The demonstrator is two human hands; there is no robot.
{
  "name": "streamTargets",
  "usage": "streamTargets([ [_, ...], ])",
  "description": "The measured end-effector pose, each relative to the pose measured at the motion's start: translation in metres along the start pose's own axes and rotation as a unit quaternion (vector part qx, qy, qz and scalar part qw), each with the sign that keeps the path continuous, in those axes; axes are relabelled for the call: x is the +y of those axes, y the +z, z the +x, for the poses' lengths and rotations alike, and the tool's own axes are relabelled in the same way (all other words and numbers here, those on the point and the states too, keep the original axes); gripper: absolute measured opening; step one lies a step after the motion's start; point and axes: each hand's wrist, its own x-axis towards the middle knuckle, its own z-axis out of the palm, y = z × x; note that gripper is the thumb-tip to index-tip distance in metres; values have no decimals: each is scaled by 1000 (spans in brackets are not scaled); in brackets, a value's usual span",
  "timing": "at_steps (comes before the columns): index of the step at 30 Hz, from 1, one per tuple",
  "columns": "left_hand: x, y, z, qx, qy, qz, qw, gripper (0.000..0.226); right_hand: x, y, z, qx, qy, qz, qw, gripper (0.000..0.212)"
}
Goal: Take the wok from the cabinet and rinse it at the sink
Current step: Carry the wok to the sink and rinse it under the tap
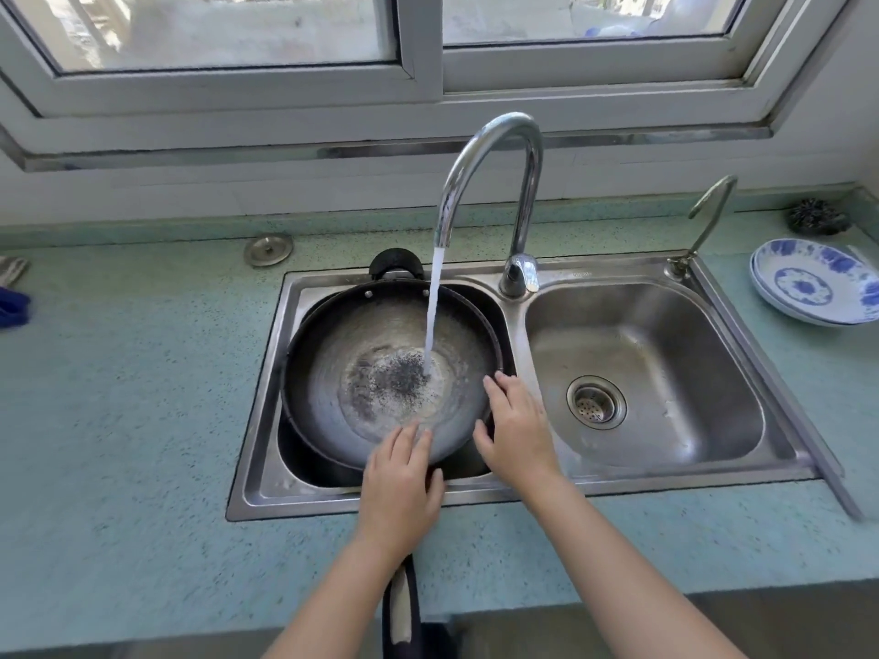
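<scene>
Steadying the wok [380, 373] under the tap [490, 183], left hand [399, 487] and right hand [518, 435] lay spread open on its rim, probably so water could pool.

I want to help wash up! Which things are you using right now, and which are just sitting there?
In use: wok, tap, water, left basin, left hand, right hand.

Just sitting: right basin, plates, scrubber, small tap, blue cloth.

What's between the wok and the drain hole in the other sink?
In the head view, the right hand on the wok rim, then the steel divider, before the drain.
</scene>
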Motion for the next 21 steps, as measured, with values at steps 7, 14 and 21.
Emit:
streamTargets([
  [7, 4, 0, -54, -1, -92, -40, 995, 50, -17, 14, -52, -31, -30, 35, 998, 55],
  [14, 9, -2, -88, -41, -212, -143, 966, 55, -34, 30, -84, -75, -50, 98, 991, 53],
  [21, 20, -5, -100, -49, -298, -273, 913, 44, -51, 42, -96, -144, -23, 174, 974, 43],
])
